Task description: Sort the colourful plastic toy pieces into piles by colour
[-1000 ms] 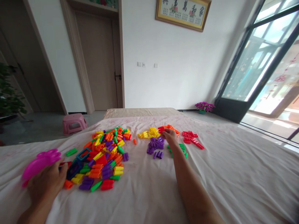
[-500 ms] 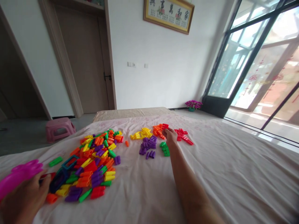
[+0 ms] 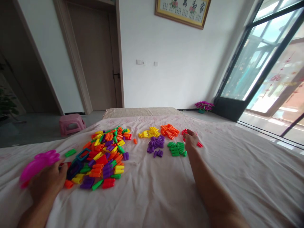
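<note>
My right hand [image 3: 191, 140] is at the small group of red plastic building blocks [image 3: 199, 144], its fingers pinched on a red block that is mostly hidden. Close by lie sorted groups of orange blocks [image 3: 169, 131], green blocks [image 3: 177, 148], purple blocks [image 3: 155, 143] and yellow blocks [image 3: 149, 132]. At the left, my left hand [image 3: 48, 179] has thumb and fingers closed about a red block [image 3: 66, 164]. A magenta plastic piece [image 3: 39, 164] lies beside and partly behind that hand. Right of it spreads a mixed heap of coloured blocks [image 3: 102, 160].
A wrinkled pale sheet [image 3: 152, 190] covers the surface. One orange block [image 3: 135, 141] and a green block [image 3: 70, 153] lie apart from the heap. Beyond the edge stand a pink stool [image 3: 72, 123] and a potted flower [image 3: 203, 106]; a glass door is at right.
My right hand has moved from the orange group rightward to the red group, carrying a red block. The left hand keeps its place by the heap. The camera view has turned slightly left.
</note>
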Motion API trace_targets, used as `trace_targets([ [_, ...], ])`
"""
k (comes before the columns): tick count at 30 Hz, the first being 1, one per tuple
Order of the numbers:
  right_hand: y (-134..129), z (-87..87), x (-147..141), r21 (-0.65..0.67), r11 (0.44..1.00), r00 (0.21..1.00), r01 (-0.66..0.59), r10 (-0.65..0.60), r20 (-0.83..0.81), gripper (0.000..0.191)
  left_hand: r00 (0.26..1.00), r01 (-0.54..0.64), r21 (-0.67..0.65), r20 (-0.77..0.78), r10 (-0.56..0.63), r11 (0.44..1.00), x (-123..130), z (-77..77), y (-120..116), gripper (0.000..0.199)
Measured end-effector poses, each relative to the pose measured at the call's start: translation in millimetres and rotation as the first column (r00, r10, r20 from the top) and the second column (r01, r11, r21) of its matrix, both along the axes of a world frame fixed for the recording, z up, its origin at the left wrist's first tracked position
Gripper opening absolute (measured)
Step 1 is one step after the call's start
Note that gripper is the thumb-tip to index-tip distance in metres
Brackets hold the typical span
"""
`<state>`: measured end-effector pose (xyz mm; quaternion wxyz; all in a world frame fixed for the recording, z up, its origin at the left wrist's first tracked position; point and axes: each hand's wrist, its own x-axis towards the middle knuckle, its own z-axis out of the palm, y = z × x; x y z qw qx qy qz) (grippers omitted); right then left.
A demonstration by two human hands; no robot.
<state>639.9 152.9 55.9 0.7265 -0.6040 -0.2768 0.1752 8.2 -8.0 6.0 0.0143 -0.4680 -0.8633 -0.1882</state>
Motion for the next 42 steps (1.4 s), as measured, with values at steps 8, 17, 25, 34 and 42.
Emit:
trace_targets([
  [8, -41, 8.9, -166, -0.17, 0.727, 0.629, -0.665, 0.668, 0.398, 0.023, 0.994, 0.003, 0.023, -0.113, 0.0, 1.0, 13, 9.7, -6, 0.06],
  [17, -129, -4.1, -259, -0.511, 0.316, -0.057, -0.799, 0.806, 0.588, 0.026, 0.989, 0.015, 0.058, -0.146, -0.006, 0.998, 10, 4.0, -5, 0.061],
  [25, -131, -9.2, -254, -0.561, 0.339, -0.1, -0.755, 0.787, 0.609, 0.017, 0.99, 0.029, 0.028, -0.141, -0.024, 0.999, 11, 7.0, -7, 0.06],
  [34, -100, -0.2, -224, -0.471, 0.643, 0.217, -0.604, 0.702, 0.679, 0.022, 0.99, 0.015, 0.014, -0.143, -0.013, 1.0, 9, 5.6, -5, 0.06],
  [42, -15, -9.8, -162, -0.197, 0.845, 0.731, -0.498, 0.53, 0.43, 0.046, 0.992, 0.005, 0.004, -0.126, -0.005, 1.0, 8, 4.1, -4, 0.059],
])
